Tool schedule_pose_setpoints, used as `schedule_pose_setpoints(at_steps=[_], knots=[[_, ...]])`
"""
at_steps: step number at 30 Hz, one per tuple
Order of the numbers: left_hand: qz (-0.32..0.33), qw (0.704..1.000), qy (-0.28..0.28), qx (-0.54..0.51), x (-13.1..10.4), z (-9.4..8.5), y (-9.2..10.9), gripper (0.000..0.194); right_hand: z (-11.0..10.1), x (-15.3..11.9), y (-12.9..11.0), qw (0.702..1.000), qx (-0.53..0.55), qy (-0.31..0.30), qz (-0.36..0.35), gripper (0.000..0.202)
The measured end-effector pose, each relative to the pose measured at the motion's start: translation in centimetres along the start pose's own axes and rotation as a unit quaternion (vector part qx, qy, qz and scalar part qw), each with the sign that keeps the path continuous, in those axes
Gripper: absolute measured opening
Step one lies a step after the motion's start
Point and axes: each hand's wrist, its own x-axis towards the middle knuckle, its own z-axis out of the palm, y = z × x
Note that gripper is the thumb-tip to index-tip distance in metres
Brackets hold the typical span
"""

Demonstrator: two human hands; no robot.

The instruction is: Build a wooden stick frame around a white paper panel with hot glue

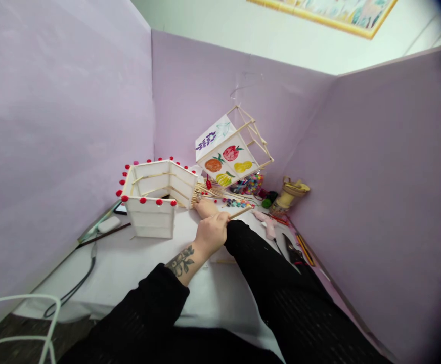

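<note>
Presently, the left hand is closed in a fist around one wooden stick, which projects from the fist towards the right, over the middle of the tabletop. The firm hold presumably serves to steady the stick. The right hand reaches past the left, beside one bundle of thin sticks; its fingers are partly hidden, so whether it grips anything cannot be told. The crossed forearms are probably due to that reach.

Just left of the hands stands one white frame, upright, its rim bearing roughly fifteen pompoms, nearly all red; the even spacing suggests decoration. Beyond the hands, one painted lantern is tilted above the tabletop; its support cannot be confirmed. Five fruit motifs are visible on it. Below lie one bag of coloured pompoms and one group of small paint pots, count unclear.

To the right are one pink glue gun, one dark-handled cutting tool and one pale container, all seemingly kept at the edge to leave working room.
</note>
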Motion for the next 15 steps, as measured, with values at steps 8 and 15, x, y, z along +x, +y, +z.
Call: schedule_pose_setpoints(at_steps=[8,15], knots=[[0.016,1.000,0.011,0.021,0.0,0.1,0.2,0.023,0.3,0.2,1.3,0.994,-0.100,0.038,0.000,0.025],[-0.093,0.980,0.026,-0.176,0.3,0.3,-0.3,0.016,-3.6,-1.0,3.7,0.961,0.076,0.159,0.213,0.021]])
